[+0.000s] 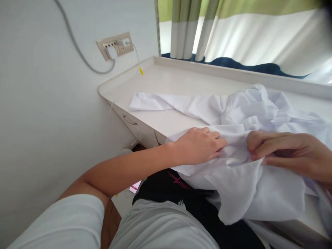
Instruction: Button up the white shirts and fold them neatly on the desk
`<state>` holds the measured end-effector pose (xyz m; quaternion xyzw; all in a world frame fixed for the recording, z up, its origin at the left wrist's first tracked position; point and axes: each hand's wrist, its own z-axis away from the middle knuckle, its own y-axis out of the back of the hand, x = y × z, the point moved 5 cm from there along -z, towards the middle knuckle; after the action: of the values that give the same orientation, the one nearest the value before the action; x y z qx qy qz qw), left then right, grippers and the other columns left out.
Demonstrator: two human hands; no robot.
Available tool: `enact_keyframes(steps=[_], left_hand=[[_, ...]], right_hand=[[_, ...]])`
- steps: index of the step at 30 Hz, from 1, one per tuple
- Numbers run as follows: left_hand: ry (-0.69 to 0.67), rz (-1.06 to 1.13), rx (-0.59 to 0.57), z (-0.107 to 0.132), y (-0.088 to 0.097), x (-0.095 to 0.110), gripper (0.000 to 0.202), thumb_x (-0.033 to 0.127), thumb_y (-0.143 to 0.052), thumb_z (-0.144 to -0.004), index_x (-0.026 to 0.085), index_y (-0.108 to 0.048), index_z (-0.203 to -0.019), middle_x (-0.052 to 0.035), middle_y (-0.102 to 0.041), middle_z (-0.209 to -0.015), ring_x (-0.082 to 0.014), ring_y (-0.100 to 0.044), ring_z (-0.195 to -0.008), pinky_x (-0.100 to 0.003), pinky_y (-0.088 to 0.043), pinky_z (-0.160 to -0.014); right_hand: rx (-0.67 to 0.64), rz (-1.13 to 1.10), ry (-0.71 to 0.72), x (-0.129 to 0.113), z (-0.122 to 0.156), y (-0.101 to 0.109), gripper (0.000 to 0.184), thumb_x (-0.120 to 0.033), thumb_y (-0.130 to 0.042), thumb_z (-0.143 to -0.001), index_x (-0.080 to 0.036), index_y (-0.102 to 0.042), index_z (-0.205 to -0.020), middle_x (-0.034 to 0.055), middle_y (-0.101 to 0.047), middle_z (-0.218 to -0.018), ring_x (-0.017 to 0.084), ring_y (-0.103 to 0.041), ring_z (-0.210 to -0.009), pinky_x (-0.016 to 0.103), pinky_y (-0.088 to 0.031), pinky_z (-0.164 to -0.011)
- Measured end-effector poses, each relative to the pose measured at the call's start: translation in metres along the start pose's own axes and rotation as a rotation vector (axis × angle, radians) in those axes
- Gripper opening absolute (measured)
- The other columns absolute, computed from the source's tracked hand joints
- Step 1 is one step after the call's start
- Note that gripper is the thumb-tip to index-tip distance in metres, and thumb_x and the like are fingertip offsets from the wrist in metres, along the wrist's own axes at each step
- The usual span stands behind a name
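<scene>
A white, crumpled garment that looks like a shirt is spread over the white counter, one sleeve stretched out to the left. Part of it, with a pointed flap like a collar or lapel, hangs over the front edge toward my lap. My left hand rests on the cloth near that edge, its fingers curled into the fabric. To its right, my right hand pinches a fold between thumb and fingers, just above the hanging flap. Exactly how much cloth lies under the left fingertips is hidden.
The white counter has a raised rim along the wall and window. Drawers with a handle are below it. A wall socket holds plugs and cables. Curtains hang behind. A lit phone lies low beside my leg.
</scene>
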<state>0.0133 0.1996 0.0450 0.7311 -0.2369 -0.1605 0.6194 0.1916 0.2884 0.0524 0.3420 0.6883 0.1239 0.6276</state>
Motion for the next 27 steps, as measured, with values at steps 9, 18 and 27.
enact_keyframes(steps=[9, 18, 27], left_hand=[[0.054, -0.034, 0.054, -0.002, -0.001, 0.006, 0.035, 0.048, -0.052, -0.096, 0.026, -0.063, -0.122, -0.0083, -0.07, -0.111, -0.0304, -0.066, -0.095, -0.043, -0.046, -0.078], [0.045, -0.004, 0.063, -0.011, -0.001, 0.01, 0.021, 0.022, -0.049, -0.095, 0.013, -0.067, -0.101, -0.0109, -0.075, -0.098, -0.0275, -0.069, -0.091, -0.04, -0.047, -0.075], [0.041, -0.008, 0.201, -0.009, 0.012, 0.009, 0.022, 0.023, -0.047, -0.097, 0.014, -0.063, -0.108, -0.0109, -0.069, -0.108, -0.0245, -0.067, -0.095, -0.034, -0.048, -0.072]], right_hand=[[0.299, 0.344, 0.219, -0.017, 0.001, 0.01, 0.011, -0.021, -0.073, -0.081, -0.027, -0.072, -0.09, 0.0059, -0.068, -0.086, 0.029, -0.064, -0.093, 0.043, -0.05, -0.078], [0.138, 0.4, 0.202, -0.02, -0.013, -0.01, 0.012, -0.022, -0.071, -0.085, -0.028, -0.071, -0.096, 0.0011, -0.067, -0.086, 0.02, -0.061, -0.083, 0.036, -0.048, -0.077], [-0.012, 0.434, 0.149, -0.008, -0.013, -0.018, 0.012, -0.022, -0.064, -0.088, -0.028, -0.066, -0.099, 0.0032, -0.065, -0.098, 0.022, -0.062, -0.09, 0.039, -0.046, -0.084]])
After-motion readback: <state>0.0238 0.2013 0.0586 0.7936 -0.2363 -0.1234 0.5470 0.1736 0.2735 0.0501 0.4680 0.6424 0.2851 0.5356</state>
